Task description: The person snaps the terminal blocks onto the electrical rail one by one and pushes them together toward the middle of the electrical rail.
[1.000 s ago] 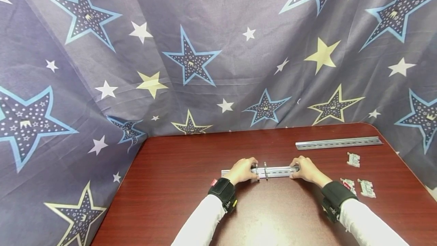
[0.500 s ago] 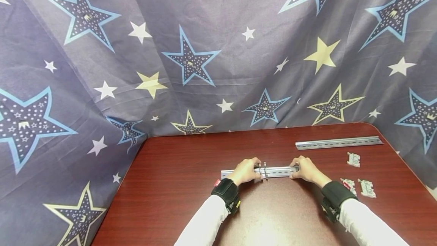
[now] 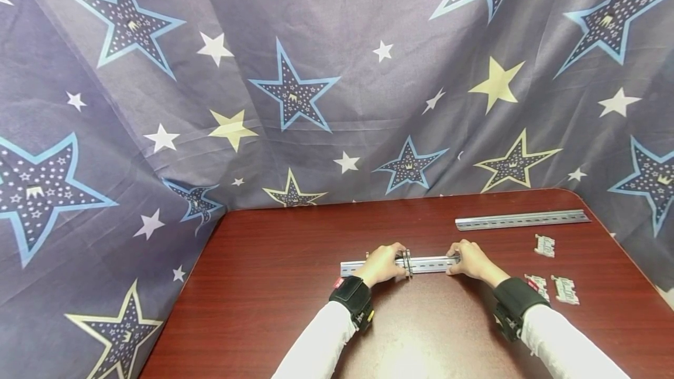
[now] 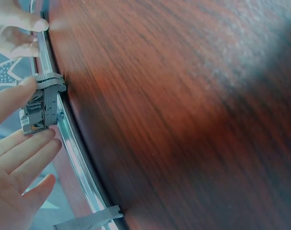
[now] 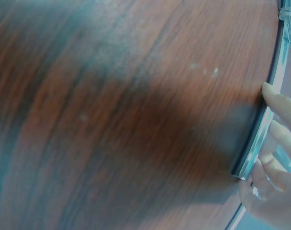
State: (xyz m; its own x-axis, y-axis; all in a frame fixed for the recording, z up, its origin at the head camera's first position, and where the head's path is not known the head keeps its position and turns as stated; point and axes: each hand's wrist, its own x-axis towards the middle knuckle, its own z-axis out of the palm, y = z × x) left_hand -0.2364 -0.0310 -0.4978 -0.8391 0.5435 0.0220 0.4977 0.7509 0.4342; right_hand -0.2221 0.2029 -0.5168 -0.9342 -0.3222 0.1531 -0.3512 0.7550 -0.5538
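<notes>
There were two long, silver, slotted metal rails (image 3: 434, 264) (image 3: 522, 220). Of thin, grey, notched modules there were six in all: three mounted modules (image 4: 48, 108) (image 4: 90, 220) on one rail, two together and one apart, and three loose modules (image 3: 544, 245) (image 3: 537, 288) (image 3: 566, 290). Two bare hands (image 3: 383, 265) (image 3: 471, 261), two black wristbands (image 3: 351, 298) (image 3: 518, 303), two white sleeves (image 3: 318, 338) (image 3: 568, 338), one reddish-brown wooden table (image 3: 274, 285) and one grey-purple, star-printed fabric backdrop (image 3: 337, 10) were visible.

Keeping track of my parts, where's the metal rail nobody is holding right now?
In the head view, the unheld rail lies at the back right of the table, beyond the right hand, with a pale block in front of its right half.
</notes>
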